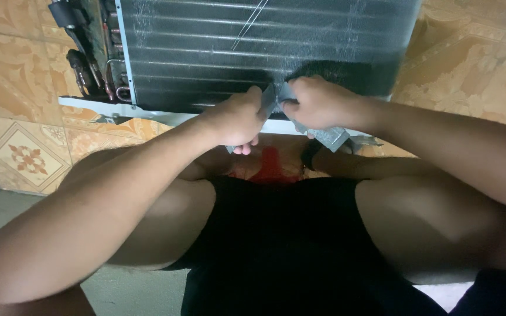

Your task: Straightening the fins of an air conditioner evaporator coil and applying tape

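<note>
Head view: left hand (pixel 236 119) and right hand (pixel 317 102), both fisted on grey foil strip (pixel 329 136) slanting down-right across finned coil (pixel 265 52), right nearer

Copper pipes (pixel 96 70) curl in a cluster at the left end of the metal unit, with a black insulated tube (pixel 65 14) above them. Behind stands a wall of orange patterned tiles (pixel 13 76), one tile with a diamond flower motif (pixel 27 158). A grey concrete floor (pixel 130 289) lies below. Something red (pixel 270 167) shows between the knees.
</note>
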